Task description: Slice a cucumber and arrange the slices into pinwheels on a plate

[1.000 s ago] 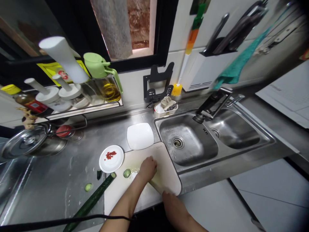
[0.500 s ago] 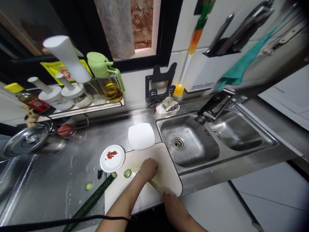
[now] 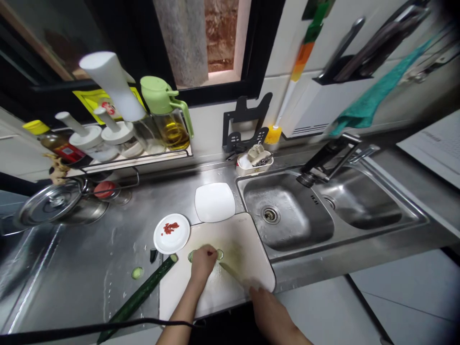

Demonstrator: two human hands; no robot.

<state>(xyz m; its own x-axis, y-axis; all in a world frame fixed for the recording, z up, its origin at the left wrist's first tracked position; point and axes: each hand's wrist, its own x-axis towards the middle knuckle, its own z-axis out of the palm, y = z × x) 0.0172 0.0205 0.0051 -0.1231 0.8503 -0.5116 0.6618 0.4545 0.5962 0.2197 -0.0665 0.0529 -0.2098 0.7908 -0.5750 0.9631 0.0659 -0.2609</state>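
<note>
My left hand (image 3: 203, 264) is over the cutting board (image 3: 257, 275), its fingers pinched at the edge of a thin cucumber slice (image 3: 220, 255). A small reddish spot shows at the fingertips; I cannot tell what it is. Partly behind that hand lies another cucumber slice (image 3: 190, 256). At the board's front right edge, my right hand (image 3: 268, 309) is closed around the handle of a knife (image 3: 233, 273), whose blade points left across the board. A long cucumber (image 3: 140, 297) with a cut end rests along the board's left side.
A round plate (image 3: 181, 243) with red bits and a white square plate (image 3: 214, 202) stand behind the board. A cucumber end piece (image 3: 137, 273) lies on the steel counter (image 3: 118, 244). To the right is a double sink (image 3: 291, 239); a rack (image 3: 161, 157) holds jars and oil.
My left hand has moved left across the board, and a cucumber slice now shows at its fingertips. My right hand stays at the front edge with the knife. The view has shifted slightly.
</note>
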